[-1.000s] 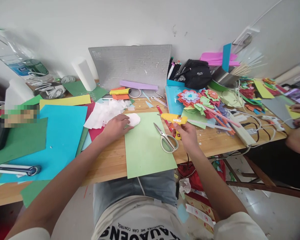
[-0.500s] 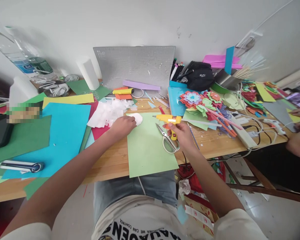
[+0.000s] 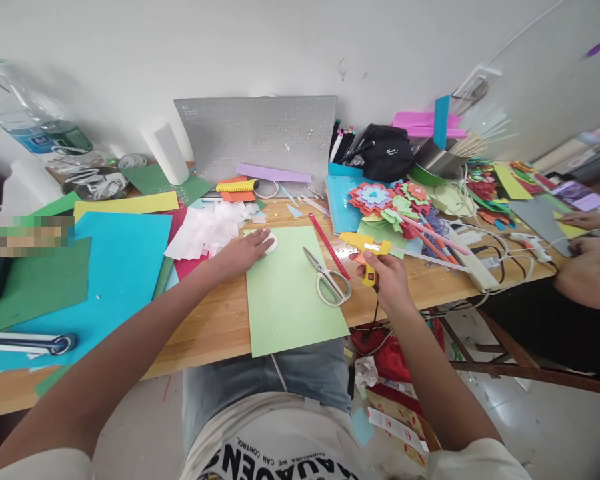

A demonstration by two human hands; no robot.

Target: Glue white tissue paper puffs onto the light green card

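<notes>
My left hand (image 3: 245, 255) lies flat with its fingers stretched over a small white paper piece (image 3: 273, 243), which shows only at its edge. That piece rests at the upper left corner of a light green sheet (image 3: 290, 300). In my right hand (image 3: 391, 279) is a yellow glue gun (image 3: 365, 244), its nozzle pointing left and a pale glue stick running out of its back. Scissors (image 3: 330, 280) with cream handles lie on the right edge of the green sheet. Behind them is a red strip-like stick (image 3: 330, 247). White paper squares (image 3: 205, 227) are heaped beyond my left hand.
A blue sheet (image 3: 125, 267) and a utility knife (image 3: 30, 343) lie at the left. Paper flowers (image 3: 373, 197) and a power strip (image 3: 473, 260) with tangled cords stand at the right. A grey cutting mat (image 3: 260, 133) leans on the wall. Another person's hands (image 3: 587, 233) are at far right.
My right hand has moved the glue gun right, away from the white piece and the scissors. My left hand has flattened over the white piece, covering more of it.
</notes>
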